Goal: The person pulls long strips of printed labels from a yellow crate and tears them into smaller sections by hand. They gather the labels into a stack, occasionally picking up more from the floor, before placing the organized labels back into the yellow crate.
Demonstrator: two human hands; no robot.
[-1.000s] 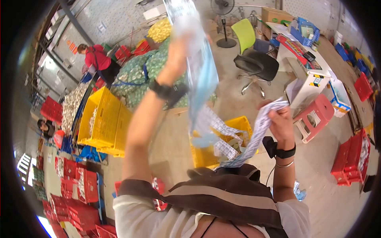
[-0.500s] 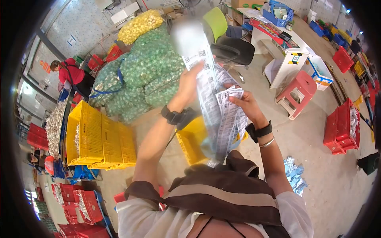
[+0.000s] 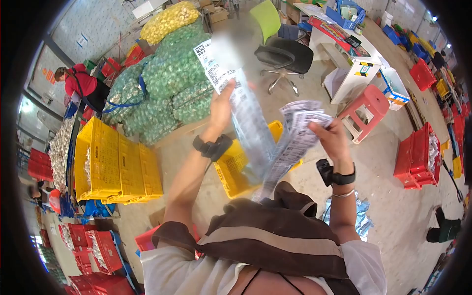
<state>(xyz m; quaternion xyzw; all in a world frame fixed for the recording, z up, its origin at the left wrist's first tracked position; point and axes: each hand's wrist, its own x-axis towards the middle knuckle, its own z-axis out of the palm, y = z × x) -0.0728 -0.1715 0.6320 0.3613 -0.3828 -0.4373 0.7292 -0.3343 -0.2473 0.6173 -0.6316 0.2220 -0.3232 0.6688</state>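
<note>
Head: right hand point(image 3: 336, 140) with likely labels point(image 3: 297, 132).

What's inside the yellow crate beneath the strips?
Slotted yellow plastic shows in the exposed part of the crate. The strips hang across much of the rest, so whatever lies behind them can't be seen.

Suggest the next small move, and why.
Probably bring the left hand toward the right hand and lay its strip on the bundle: the right hand grips layered printed lengths, while the left holds its strip apart, spread away from them.
</note>
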